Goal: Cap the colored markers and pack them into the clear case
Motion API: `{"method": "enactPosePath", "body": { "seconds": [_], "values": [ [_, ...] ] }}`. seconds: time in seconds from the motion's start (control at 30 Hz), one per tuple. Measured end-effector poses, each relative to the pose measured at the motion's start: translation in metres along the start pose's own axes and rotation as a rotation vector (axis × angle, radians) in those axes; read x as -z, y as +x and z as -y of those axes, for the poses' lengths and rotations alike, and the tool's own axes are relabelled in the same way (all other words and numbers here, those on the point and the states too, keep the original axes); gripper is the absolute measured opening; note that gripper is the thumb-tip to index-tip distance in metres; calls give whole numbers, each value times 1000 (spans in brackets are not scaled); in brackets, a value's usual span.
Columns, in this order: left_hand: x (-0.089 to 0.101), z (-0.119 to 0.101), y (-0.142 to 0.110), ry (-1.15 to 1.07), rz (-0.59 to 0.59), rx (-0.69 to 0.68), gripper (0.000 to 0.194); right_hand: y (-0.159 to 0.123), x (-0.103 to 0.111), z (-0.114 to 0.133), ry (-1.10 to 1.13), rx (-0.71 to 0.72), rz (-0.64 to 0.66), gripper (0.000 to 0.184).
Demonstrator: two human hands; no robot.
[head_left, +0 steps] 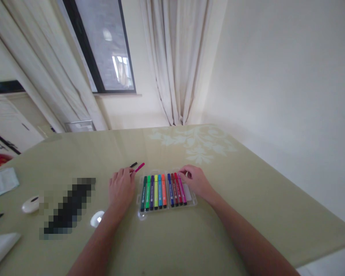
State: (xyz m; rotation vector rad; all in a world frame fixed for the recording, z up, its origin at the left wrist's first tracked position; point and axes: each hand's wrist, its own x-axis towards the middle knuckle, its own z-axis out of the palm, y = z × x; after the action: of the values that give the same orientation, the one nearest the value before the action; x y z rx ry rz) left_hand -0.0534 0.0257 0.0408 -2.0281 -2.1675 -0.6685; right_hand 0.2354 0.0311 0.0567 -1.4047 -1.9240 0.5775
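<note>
A clear plastic case [169, 205] lies flat in front of me, with several coloured markers [155, 191] side by side in its two compartments. My right hand [197, 180] is at the case's upper right, thumb and forefinger closed at the cap end of the magenta marker [182, 189], the rightmost in the row. To the left of the case, my left hand [122, 186] rests low over the table, fingers curled down. A pink marker [139, 167] sticks out from its thumb side, and a black marker [133, 165] lies just beyond; their other ends are hidden by the hand.
The glossy table [172, 245] reaches to a wall and curtains. On the left are a white computer mouse [31, 204], a blurred-out dark object [70, 209], a pale folded item [2, 183] and a white object [1, 247]. A bright round spot [97, 219] shows by my left forearm.
</note>
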Motion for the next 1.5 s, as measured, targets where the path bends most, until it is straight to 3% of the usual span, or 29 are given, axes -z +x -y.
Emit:
{"method": "enactPosePath", "body": {
  "seconds": [0.13,0.2,0.4,0.6,0.73,0.97,1.1,1.23,1.37,1.5],
  "values": [
    [4,-32,-15,-500,14,-112,24,-3,-2,10,178,-23,64,20],
    [7,-50,-28,-590,5,-160,22,-4,-3,14,335,-29,125,26],
    [10,-74,-53,-676,10,-278,16,-5,0,19,688,-108,190,30],
    [9,-80,-64,-583,100,-522,27,2,6,9,919,-215,14,30],
    [6,-87,-73,-391,255,-722,48,10,17,-13,757,-285,-105,28],
    [2,-87,-69,-225,322,-679,49,7,13,-23,566,-365,117,26],
    [4,-84,-67,-212,310,-727,51,4,3,-23,485,-299,161,21],
    [4,-85,-69,-167,288,-754,49,4,0,-26,331,-239,96,20],
    [5,-87,-70,-160,280,-747,49,5,3,-22,111,-142,60,3],
    [5,-87,-72,-162,279,-735,48,4,7,-15,-105,-38,72,14]
  ]
}}
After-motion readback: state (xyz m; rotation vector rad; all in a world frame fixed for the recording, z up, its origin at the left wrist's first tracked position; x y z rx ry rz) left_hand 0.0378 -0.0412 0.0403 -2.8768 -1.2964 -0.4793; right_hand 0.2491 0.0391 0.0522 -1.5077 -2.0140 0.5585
